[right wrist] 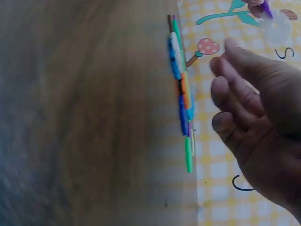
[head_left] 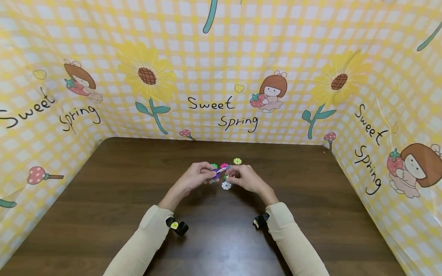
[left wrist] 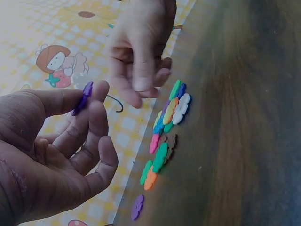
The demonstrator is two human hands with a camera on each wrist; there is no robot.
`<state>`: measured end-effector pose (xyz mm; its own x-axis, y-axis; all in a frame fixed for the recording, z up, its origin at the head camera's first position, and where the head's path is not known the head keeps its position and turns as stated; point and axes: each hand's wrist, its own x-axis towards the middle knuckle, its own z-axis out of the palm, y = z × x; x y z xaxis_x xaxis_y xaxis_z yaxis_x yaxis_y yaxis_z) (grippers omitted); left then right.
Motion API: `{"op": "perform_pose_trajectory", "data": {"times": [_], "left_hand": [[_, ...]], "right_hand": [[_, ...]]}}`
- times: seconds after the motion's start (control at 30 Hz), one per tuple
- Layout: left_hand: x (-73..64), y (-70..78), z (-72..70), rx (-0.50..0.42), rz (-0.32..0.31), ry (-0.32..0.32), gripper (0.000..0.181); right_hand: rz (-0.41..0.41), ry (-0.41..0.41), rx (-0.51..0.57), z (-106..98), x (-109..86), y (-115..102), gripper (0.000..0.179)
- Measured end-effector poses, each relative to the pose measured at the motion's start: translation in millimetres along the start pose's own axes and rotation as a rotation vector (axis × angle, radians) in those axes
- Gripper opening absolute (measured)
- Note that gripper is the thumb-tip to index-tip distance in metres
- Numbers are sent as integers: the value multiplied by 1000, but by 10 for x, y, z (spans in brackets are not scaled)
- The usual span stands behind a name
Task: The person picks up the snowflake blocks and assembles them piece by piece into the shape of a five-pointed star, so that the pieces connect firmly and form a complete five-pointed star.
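My left hand (head_left: 197, 177) pinches a purple flower-shaped plastic disc (left wrist: 83, 99) between thumb and fingertips, above the table. A translucent whitish disc (right wrist: 276, 29) stands against the purple one in the right wrist view. Facing it, my right hand (head_left: 246, 179) has its fingers loosely bent, and nothing shows between thumb and fingers in the right wrist view (right wrist: 263, 108). Beneath both hands lie several loose discs, among them a white disc (head_left: 226, 186), a yellow-green disc (head_left: 237, 161) and a green disc (left wrist: 160, 157). In the head view the hands partly cover this group.
The discs lie on a dark brown wooden table (head_left: 103, 191). One purple disc (left wrist: 137, 207) is a little apart from the others. A yellow checked cloth (head_left: 193, 76) with printed flowers and figures hangs around the back and both sides.
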<state>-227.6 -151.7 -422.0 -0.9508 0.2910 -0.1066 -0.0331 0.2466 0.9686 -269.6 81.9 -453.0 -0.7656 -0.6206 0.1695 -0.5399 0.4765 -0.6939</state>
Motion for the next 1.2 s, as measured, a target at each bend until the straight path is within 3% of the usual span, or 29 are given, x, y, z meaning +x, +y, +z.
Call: {"op": "perform_pose_trajectory", "data": {"times": [0.13,0.33,0.5,0.77,1.2], "left_hand": [[-11,-26,-13,37,-11,28,19],[-24,-28,-20,66,-3,43,15],[-36,5,-23,71,19,27,13],[-48,2,-15,45,47,9,18],[-12,-24,19,34,78,10,19]], "right_hand": [[5,-64,-85,34,12,47,19],[-52,-163,-243,63,36,21,22],[-42,-188,-268,66,25,-6,22],[-8,-162,-154,47,-42,-31,11],[-73,8,-112,-81,-147,-154,5]]}}
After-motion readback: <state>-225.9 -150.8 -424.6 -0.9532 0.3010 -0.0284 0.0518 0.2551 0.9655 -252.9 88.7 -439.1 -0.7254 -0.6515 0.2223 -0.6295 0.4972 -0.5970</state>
